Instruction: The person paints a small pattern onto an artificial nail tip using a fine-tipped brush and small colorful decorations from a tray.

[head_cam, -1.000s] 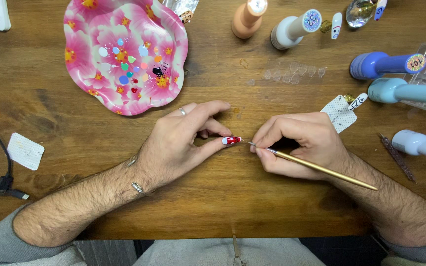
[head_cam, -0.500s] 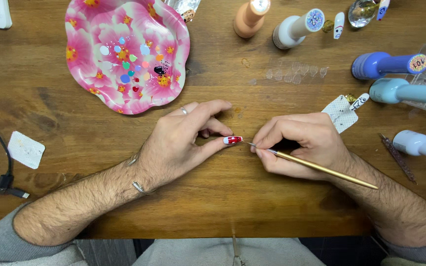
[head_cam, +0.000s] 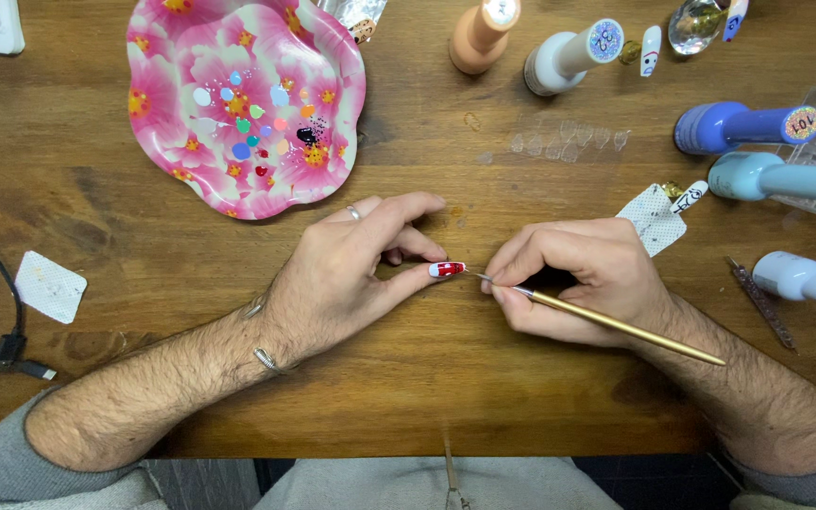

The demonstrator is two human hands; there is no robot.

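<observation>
- Barely anything shifts across the last second; both forearms lie on the near edge of the wooden table (head_cam: 408, 397), and neither hand leaves its place.
- Left hand (head_cam: 342, 279) rests mid-table with thumb and forefinger pinched shut on a false nail (head_cam: 446, 269), white with red painted on it; the nail sits at the same spot as a second ago, its tip toward the right hand.
- Right hand (head_cam: 573, 279) has its fingers closed around a thin gold brush (head_cam: 616, 326), held like a pen; the bristle end was touching the nail's edge a second ago and now sits just beside it, so the stroke looks paused or between dabs, the painting itself unfinished by my reading.
- Further right, a white patterned pad (head_cam: 654, 215) lies near the right hand, and bottles of polish lie toward the right edge: a pale blue bottle (head_cam: 776, 177) and a violet bottle (head_cam: 739, 126).
- Toward the far left corner sits a pink flowered plate (head_cam: 172, 123) dotted with small blobs of paint; it has not been touched in this span.
- Along the far edge stand a peach bottle (head_cam: 482, 33) and a white bottle (head_cam: 569, 55).
</observation>
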